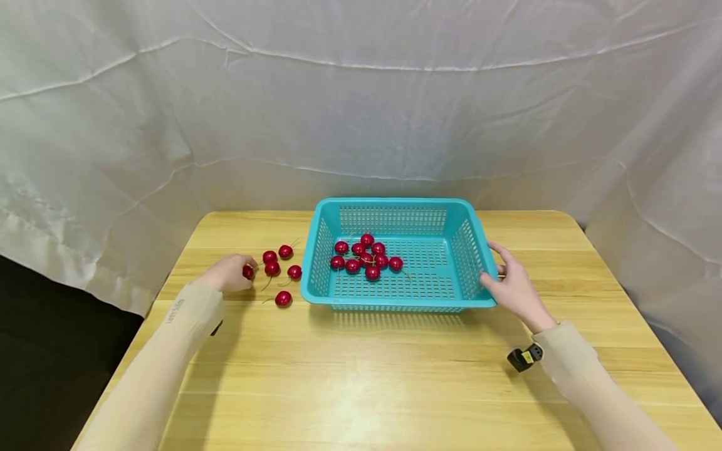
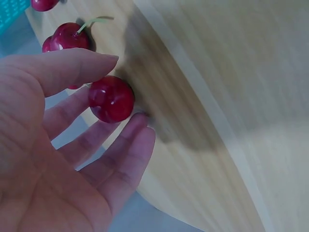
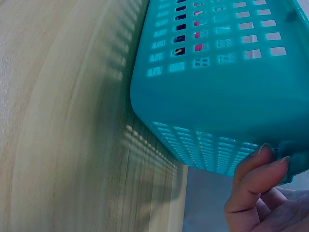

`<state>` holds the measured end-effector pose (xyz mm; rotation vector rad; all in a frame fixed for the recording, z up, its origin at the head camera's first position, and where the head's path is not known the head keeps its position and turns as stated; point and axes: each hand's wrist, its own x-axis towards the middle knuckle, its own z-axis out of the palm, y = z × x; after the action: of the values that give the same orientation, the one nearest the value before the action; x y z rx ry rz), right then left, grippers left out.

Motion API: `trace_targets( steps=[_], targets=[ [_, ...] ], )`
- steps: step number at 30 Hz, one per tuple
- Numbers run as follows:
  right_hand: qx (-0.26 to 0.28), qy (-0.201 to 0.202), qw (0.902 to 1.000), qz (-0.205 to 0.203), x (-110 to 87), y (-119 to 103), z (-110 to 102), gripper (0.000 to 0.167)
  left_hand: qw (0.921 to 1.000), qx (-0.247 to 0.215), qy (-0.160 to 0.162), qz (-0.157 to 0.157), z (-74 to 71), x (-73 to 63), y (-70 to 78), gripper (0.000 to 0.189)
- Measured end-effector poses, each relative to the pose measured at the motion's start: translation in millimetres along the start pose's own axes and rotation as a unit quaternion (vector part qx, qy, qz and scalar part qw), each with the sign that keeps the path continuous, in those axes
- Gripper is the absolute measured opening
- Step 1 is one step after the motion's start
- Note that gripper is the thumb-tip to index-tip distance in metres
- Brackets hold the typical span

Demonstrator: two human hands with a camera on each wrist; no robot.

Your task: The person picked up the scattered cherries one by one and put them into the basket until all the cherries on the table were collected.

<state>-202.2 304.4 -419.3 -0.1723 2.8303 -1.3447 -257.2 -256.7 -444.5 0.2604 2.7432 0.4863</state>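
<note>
On the left of the table, my left hand [image 1: 227, 274] has its thumb and fingers curled around a red cherry [image 2: 111, 100], seen between the thumb and fingers in the left wrist view. Several more cherries [image 1: 283, 299] with thin stems lie on the wood between this hand and a turquoise plastic basket [image 1: 397, 303]. My right hand [image 1: 514, 289] grips the basket's right side, thumb over the rim and fingers against the outside, as the right wrist view also shows. A cluster of cherries [image 1: 372, 273] sits inside, toward the left half of the basket floor.
The wooden table [image 1: 350, 382] reaches back to a pale hanging cloth [image 1: 395, 125] behind the basket. Cloth also hangs at both sides. A dark area [image 1: 51, 351] lies beyond the table's left edge.
</note>
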Motion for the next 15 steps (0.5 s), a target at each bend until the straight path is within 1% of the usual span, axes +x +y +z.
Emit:
trace_targets(
  steps=[6,11,15],
  targets=[
    [-0.001,0.001,1.0,-0.003,0.0,-0.6,-0.4,0.073,0.9999,-0.003,0.008,0.009,-0.1,-5.6,0.8,0.039],
    [-0.002,0.0,1.0,0.0,-0.2,-1.8,-0.4,0.073,0.9999,0.002,0.002,0.011,1.5,-4.0,2.3,0.036],
    [0.001,-0.002,1.0,0.002,-0.7,-2.9,-0.1,0.073,1.0,0.005,-0.004,0.005,2.7,-3.1,4.1,0.031]
  ],
)
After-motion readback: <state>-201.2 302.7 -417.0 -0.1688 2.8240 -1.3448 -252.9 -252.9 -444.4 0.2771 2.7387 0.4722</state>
